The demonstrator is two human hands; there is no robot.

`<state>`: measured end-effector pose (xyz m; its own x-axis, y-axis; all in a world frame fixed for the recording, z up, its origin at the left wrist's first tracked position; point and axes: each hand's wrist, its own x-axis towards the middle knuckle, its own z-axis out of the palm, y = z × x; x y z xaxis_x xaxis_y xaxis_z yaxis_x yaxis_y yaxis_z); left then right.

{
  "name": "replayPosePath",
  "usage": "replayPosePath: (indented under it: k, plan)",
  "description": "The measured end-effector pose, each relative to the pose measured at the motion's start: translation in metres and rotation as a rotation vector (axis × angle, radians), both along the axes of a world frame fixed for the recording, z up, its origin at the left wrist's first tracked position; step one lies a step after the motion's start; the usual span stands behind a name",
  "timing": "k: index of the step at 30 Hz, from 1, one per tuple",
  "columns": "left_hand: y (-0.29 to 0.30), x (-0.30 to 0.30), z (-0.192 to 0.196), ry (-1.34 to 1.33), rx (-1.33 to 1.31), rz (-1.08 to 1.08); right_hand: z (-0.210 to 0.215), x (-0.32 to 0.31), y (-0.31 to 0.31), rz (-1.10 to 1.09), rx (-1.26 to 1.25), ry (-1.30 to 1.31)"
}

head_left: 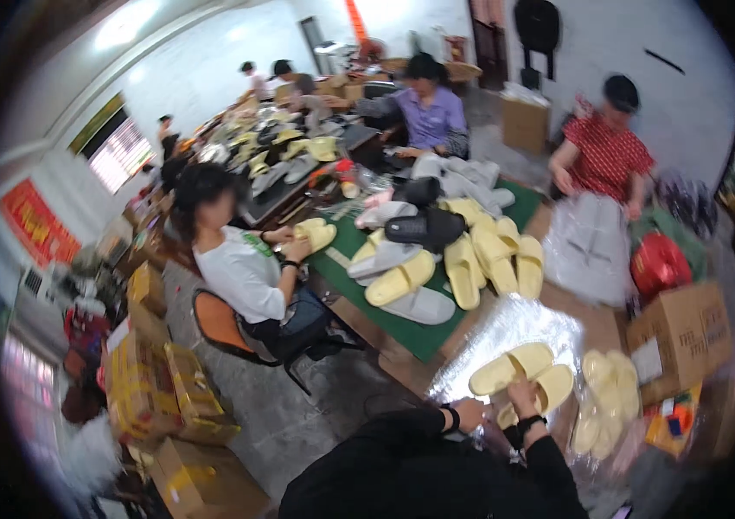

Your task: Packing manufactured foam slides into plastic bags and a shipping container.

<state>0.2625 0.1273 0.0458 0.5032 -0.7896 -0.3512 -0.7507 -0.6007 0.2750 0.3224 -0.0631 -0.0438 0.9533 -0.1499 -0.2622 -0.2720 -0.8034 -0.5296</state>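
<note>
Two pale yellow slippers lie side by side on a shiny clear plastic sheet or bag (506, 327) in front of me: a left one (495, 375) and a right one (556, 385). My right hand (523, 396) is closed at the near part of the right slipper, fingers between the pair. Beside the left slipper's near end is my left hand (469, 415), low over the plastic; its fingers are blurred, and I cannot tell what they touch. Both wrists wear dark bands. More yellow slippers (607, 389) lie in clear wrapping to the right.
A heap of yellow, grey and black slippers (424, 229) covers the green mat (419, 337) ahead. One co-worker (242, 268) sits at left holding yellow slippers; another (610, 147) handles a clear bag (588, 242). Cartons stand at right (681, 333) and on the left floor (203, 480).
</note>
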Motion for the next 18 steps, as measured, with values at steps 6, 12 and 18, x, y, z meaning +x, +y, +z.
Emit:
replayPosePath:
  k: [6,12,18]
  plan:
    - [0.029,-0.007,-0.014,0.01,-0.105,0.08,0.092,-0.006,0.042,-0.221,0.468,-0.228]
    - [0.023,0.009,-0.027,-0.212,-0.056,-0.105,0.203,-0.036,0.0,-0.183,0.797,-0.255]
    - [0.021,0.031,0.037,-0.126,-0.482,-0.017,0.205,-0.055,-0.028,-0.137,0.883,-0.02]
